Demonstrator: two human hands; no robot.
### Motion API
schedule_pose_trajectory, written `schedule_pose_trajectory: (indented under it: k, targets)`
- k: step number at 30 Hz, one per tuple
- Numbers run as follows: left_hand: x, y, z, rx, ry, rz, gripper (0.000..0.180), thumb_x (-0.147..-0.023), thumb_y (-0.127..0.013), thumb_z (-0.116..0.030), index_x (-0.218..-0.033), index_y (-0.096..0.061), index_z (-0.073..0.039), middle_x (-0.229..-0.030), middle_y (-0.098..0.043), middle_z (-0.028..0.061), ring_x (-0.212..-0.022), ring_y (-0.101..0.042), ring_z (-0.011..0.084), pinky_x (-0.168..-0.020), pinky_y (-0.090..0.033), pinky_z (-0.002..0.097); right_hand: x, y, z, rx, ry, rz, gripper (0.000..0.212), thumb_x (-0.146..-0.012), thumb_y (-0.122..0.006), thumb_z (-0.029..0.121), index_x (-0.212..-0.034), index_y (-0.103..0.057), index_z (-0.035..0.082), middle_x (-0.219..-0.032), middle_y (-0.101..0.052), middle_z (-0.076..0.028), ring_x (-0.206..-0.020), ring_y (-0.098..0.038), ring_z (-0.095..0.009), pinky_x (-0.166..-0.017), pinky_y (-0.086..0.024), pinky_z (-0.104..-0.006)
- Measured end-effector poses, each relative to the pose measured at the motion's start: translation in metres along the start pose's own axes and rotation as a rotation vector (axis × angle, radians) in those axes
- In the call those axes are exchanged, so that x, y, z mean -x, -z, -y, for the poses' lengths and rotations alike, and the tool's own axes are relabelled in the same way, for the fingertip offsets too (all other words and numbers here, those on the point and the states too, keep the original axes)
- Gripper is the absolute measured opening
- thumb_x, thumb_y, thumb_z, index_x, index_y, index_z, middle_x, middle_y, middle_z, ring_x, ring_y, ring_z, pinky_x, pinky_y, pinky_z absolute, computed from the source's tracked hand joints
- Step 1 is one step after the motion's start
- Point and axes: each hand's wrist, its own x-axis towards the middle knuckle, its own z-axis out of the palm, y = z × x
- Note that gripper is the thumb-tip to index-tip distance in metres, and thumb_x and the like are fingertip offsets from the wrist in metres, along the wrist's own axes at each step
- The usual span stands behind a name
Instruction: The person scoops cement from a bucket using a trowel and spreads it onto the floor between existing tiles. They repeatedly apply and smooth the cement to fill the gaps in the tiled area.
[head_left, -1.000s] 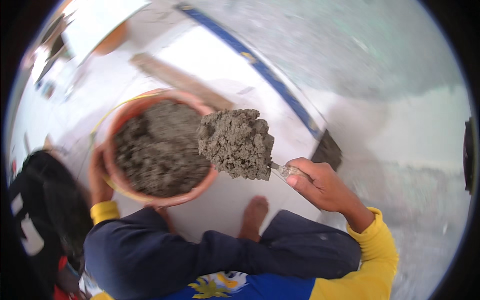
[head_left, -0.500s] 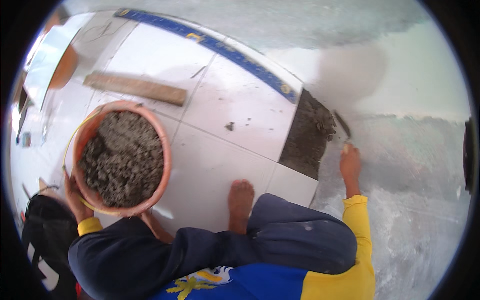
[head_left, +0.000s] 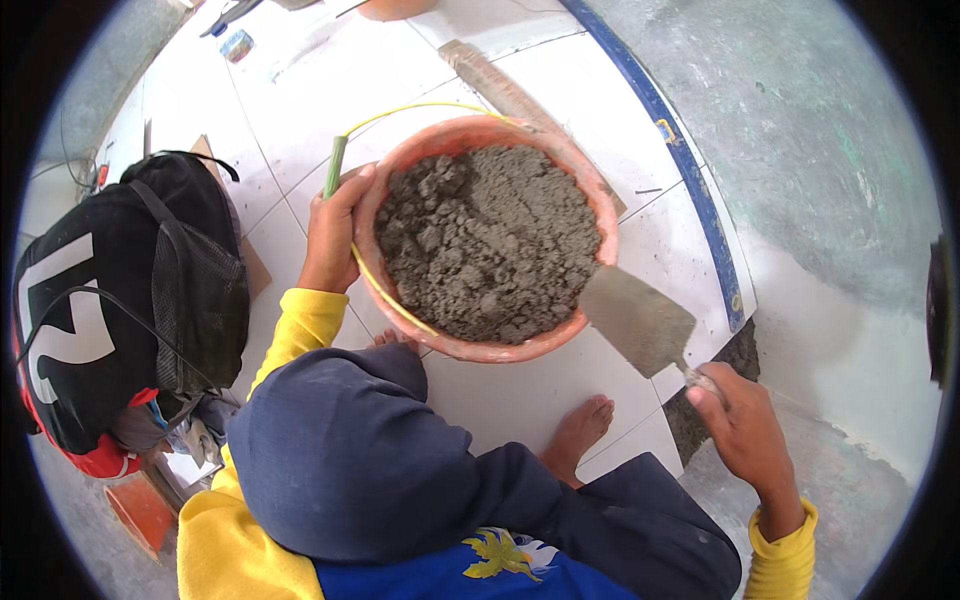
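Note:
An orange bucket (head_left: 510,352) full of grey, crumbly mortar (head_left: 490,240) stands before me. My left hand (head_left: 338,228) is closed on the left side of its rim, beside the green grip (head_left: 335,166) of its yellow handle. On the right, my right hand (head_left: 742,425) is wrapped round the handle of a trowel (head_left: 640,322). The trowel's flat metal blade reaches over the bucket's lower right rim; no mortar heap shows on it. Beyond that hand, a dark mortar patch (head_left: 742,358) fills a gap at the edge of the white tiles, partly hidden by the hand.
A blue level (head_left: 692,170) lies along the tile edge at right. Behind the bucket rests a wooden board (head_left: 500,82). At left sits a black bag (head_left: 185,250) with a cable across it. My bare feet stand on white tiles (head_left: 480,405) close to the bucket.
The view has swung left, bringing the bucket to the middle. My right hand has carried the trowel from beside the mortar patch to the bucket's rim. My left hand stays at the bucket.

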Motion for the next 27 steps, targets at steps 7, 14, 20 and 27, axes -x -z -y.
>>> schedule_pose_trajectory:
  k: [7,14,20,27]
  targets:
    - [0.018,-0.011,-0.005,0.010,-0.015,0.061,0.039,-0.099,-0.067,-0.018,-0.123,-0.068,0.011,-0.111,-0.073,0.0158,-0.099,-0.068,0.0191,-0.090,-0.054,0.0305,-0.090,-0.023,0.088,0.116,0.028,0.267,0.037,-0.106,-0.055,0.033,-0.113,-0.059,-0.003,-0.081,-0.065,-0.030,-0.085,-0.064,-0.051,-0.076,-0.047,-0.0570]
    - [0.032,-0.013,-0.010,-0.048,-0.025,0.177,0.038,-0.103,-0.063,-0.021,-0.124,-0.069,0.010,-0.111,-0.073,0.0122,-0.101,-0.067,0.0166,-0.090,-0.053,0.0305,-0.142,-0.071,0.115,-0.058,0.080,0.196,0.045,-0.107,-0.055,0.036,-0.121,-0.058,-0.007,-0.085,-0.068,-0.032,-0.089,-0.066,-0.052,-0.081,-0.050,-0.0549]
    - [0.022,-0.004,-0.013,-0.063,-0.037,0.148,0.039,-0.102,-0.063,-0.021,-0.125,-0.068,0.010,-0.112,-0.073,0.0128,-0.101,-0.067,0.0172,-0.091,-0.053,0.0311,-0.139,-0.063,0.121,-0.031,0.095,0.184,0.041,-0.106,-0.055,0.035,-0.118,-0.059,-0.005,-0.086,-0.067,-0.032,-0.089,-0.065,-0.053,-0.079,-0.049,-0.0557]
    - [0.014,0.003,-0.004,-0.063,-0.011,0.059,0.040,-0.099,-0.065,-0.019,-0.125,-0.068,0.012,-0.112,-0.073,0.0142,-0.099,-0.068,0.0181,-0.090,-0.054,0.0303,-0.134,-0.051,0.111,-0.053,0.112,0.193,0.036,-0.105,-0.057,0.032,-0.114,-0.059,-0.002,-0.089,-0.067,-0.030,-0.088,-0.064,-0.052,-0.074,-0.048,-0.0552]
